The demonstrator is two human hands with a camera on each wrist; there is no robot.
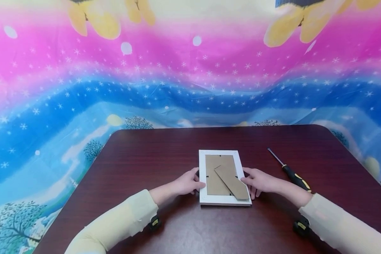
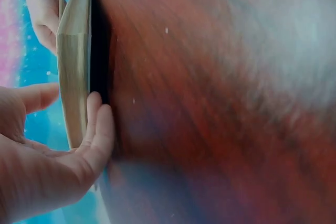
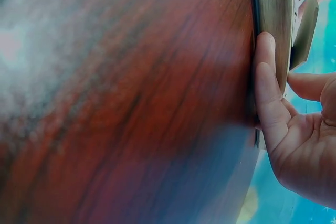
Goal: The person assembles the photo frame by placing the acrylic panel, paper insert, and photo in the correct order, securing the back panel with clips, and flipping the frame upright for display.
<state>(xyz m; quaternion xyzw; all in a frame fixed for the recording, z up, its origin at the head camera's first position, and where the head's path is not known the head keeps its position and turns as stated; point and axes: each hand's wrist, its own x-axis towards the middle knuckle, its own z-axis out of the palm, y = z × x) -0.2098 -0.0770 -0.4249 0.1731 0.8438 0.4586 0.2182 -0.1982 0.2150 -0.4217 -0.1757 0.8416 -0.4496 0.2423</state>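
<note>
A white picture frame shows its back, with a brown backing board and a slanted easel leg in the head view. My left hand grips the left side, thumb on the white border and fingers lower down. On the opposite side my right hand holds the edge, its thumb by the easel leg. Both wrist views show the frame's thick edge between thumb and fingers, close over the table. In the right wrist view the easel leg tilts away from the back.
A screwdriver with a black and yellow handle lies on the dark wooden table, right of the right hand. Behind the table's far edge hangs a colourful printed cloth. Dark wrist devices sit under both sleeves.
</note>
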